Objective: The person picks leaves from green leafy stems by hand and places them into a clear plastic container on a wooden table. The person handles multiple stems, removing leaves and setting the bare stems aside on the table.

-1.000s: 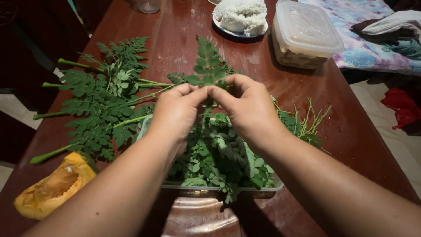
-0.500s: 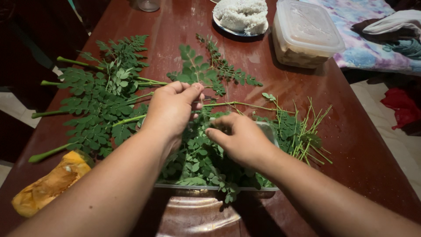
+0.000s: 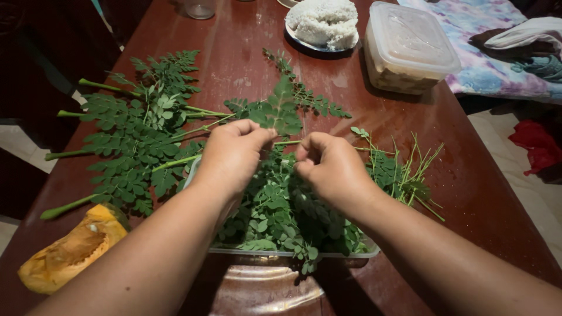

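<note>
both hands (image 3: 281,155) pinch a leafy sprig (image 3: 280,111) over the tray (image 3: 293,253)

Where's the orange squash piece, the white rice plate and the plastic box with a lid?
orange squash piece (image 3: 70,254), head view, cut flesh.
white rice plate (image 3: 295,36), head view, dark rim.
plastic box (image 3: 413,44), head view, lid.

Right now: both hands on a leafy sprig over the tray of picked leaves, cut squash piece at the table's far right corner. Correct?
Not quite. The head view shows the squash piece at the near left corner of the table, not the far right. The rest holds: the left hand and right hand pinch a leafy sprig over the tray of picked leaves.
</note>
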